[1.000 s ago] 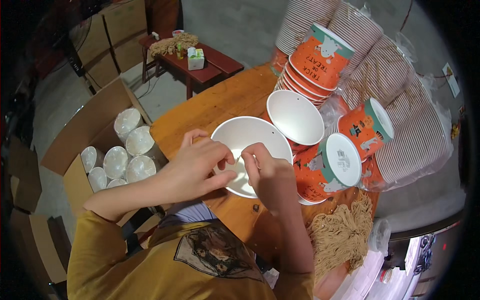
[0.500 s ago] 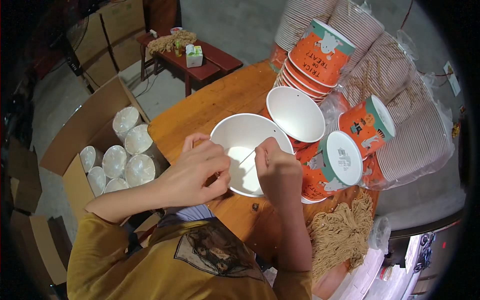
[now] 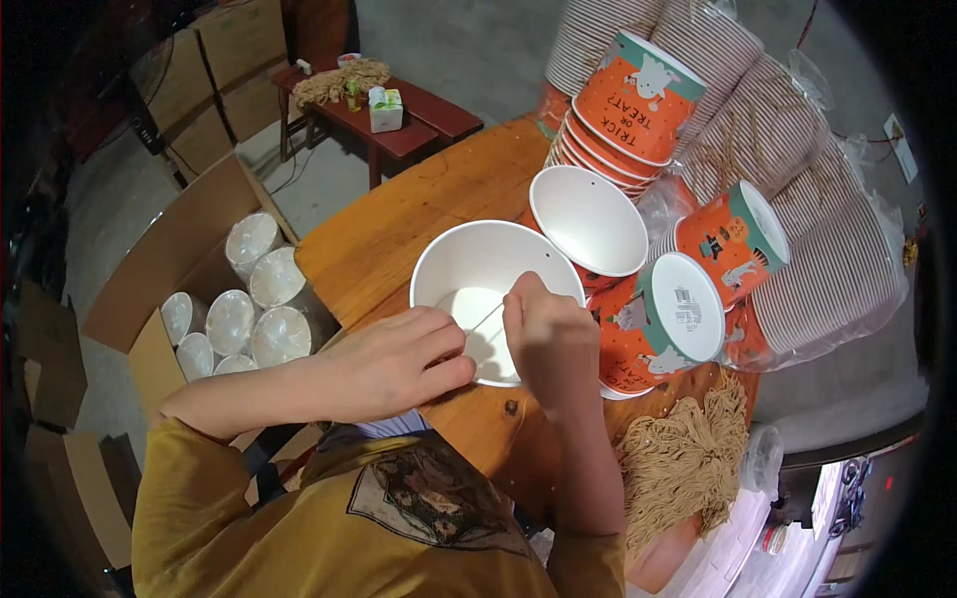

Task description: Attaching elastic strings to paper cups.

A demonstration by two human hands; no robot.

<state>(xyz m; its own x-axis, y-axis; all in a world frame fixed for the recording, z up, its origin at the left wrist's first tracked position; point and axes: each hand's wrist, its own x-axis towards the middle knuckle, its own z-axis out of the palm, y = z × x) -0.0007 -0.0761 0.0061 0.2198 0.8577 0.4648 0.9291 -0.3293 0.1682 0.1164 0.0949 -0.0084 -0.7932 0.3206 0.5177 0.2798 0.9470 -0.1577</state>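
A large white-lined paper bucket [image 3: 498, 244] stands mouth up before me on the wooden table. My left hand [image 3: 399, 361] is closed at its near-left rim, thumb and fingers drawn together against the wall; what lies under the fingertips is hidden. Over the near-right rim, my right hand [image 3: 548, 339] is closed in a pinch on a thin cord [image 3: 486, 320]. That cord runs taut across the inside of the bucket, down toward my left fingertips. A small hole shows in the far-right wall. Touching the far side is another open bucket [image 3: 590, 221].
An orange printed bucket [image 3: 648, 319] lies tipped at right, near stacked buckets [image 3: 638, 110] and plastic-wrapped stacks [image 3: 827, 249]. A bundle of tan cords [image 3: 688, 448] hangs at the table's near-right edge. Left stands a carton [image 3: 150, 269] of wrapped stacks; beyond is a red bench [image 3: 429, 125].
My left hand's raised index finger has come down, and the hand has closed at the bucket's rim. My right hand stays pinched on the cord, nearly unmoved.
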